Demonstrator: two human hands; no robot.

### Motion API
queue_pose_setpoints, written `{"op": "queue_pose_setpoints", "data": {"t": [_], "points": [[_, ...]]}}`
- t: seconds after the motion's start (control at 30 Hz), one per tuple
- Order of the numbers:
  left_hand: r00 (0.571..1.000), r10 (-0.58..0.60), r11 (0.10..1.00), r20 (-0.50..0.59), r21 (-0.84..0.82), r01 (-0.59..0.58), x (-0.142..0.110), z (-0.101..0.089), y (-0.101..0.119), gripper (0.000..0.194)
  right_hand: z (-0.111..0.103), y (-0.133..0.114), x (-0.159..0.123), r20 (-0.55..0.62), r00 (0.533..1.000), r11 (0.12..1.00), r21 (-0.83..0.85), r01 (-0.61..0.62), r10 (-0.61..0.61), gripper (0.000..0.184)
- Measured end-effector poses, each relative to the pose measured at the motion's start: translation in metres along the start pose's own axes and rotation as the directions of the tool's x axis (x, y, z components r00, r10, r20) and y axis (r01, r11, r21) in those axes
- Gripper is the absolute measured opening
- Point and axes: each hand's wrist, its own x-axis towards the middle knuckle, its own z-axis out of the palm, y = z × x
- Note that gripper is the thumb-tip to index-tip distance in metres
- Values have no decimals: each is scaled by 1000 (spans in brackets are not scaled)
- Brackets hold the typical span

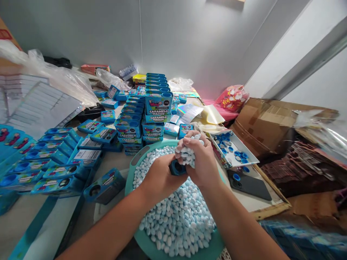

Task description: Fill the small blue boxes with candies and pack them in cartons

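My left hand point(160, 174) is wrapped round a small blue candy box point(177, 168), its round opening facing up. Cupped just above and beside that opening, my right hand point(202, 159) is closed round a heap of pale blue and white candies point(189, 153). Both hands are over a teal basin point(131, 180) that holds a great many loose candies point(176, 220) of the same kind. My fingers hide most of the held box. Close to my left forearm, another blue box point(105, 186) with a round hole lies tilted on the table.
Stacked candy boxes point(158, 103) stand behind the basin, and rows of open boxes point(51, 162) fill the left. At right, a white tray point(251, 159) holds blue caps point(225, 141) beside a dark phone point(252, 186). Cardboard boxes point(262, 122) are beyond the table's right edge.
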Motion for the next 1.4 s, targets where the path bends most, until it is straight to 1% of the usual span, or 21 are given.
{"op": "queue_pose_setpoints", "data": {"t": [0.1, 0.2, 0.43, 0.57, 0.63, 0.8, 0.93, 1.13, 1.27, 1.4], "points": [[1000, -21, 1000, 8, -15, 21, 0, -1, 1, 19, -2, 1, 0, -13, 1000, 1000, -7, 1, -1, 22], [999, -37, 999, -4, 1, 37, 0, -1, 2, 22, -3, 2, -1, 0, 1000, 1000, 0, 3, -3, 22], [1000, -17, 1000, -2, -14, 17, -2, -1, 2, 18, -3, 2, -2, 6, 999, 999, 25, 37, -37, 21], [1000, -16, 999, 19, -42, 17, -3, -2, 2, 10, -4, 4, -4, 14, 998, 998, 36, 56, -57, 18], [1000, -16, 999, 16, -50, 17, -2, -2, 1, 11, -3, 5, -4, 16, 997, 997, 39, 71, -72, 17], [999, -31, 1000, 8, -4, 31, -1, -1, 4, 8, 0, 5, -6, 15, 995, 994, 63, 93, -94, 16], [999, -27, 1000, 23, -7, 28, -2, -2, 6, 15, 0, 3, -7, 2, 996, 992, 89, 87, -88, 16], [999, 26, 998, 30, -64, -24, -2, -5, 5, 16, 0, 2, -9, -1, 997, 991, 101, 83, -84, 20], [999, 18, 997, 30, -81, -15, -2, -4, 6, 19, -1, 3, -9, 25, 996, 993, 83, 79, -81, 18], [999, -38, 994, 31, -101, 41, -2, -4, 5, 21, -2, 2, -9, 53, 997, 995, 78, 57, -61, 13]]}}
